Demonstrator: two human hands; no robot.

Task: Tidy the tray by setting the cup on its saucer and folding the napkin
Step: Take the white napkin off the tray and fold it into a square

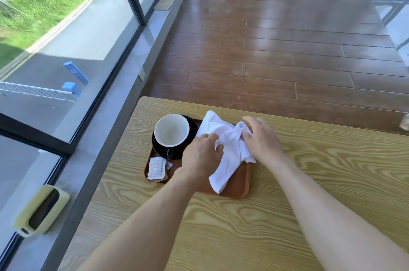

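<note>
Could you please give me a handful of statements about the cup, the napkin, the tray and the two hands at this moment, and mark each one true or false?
1. The cup stands on the dark saucer. True.
2. The napkin lies neatly folded flat. False: it is crumpled, draped loosely over the tray.
3. Both the left hand and the right hand are on the napkin. True.
4. The cup is full of coffee. False: its white inside looks empty.
5. The small paper packet lies on the tray's near left corner. True.
6. The tray sits on the wooden floor. False: it rests on the light wood table.
</note>
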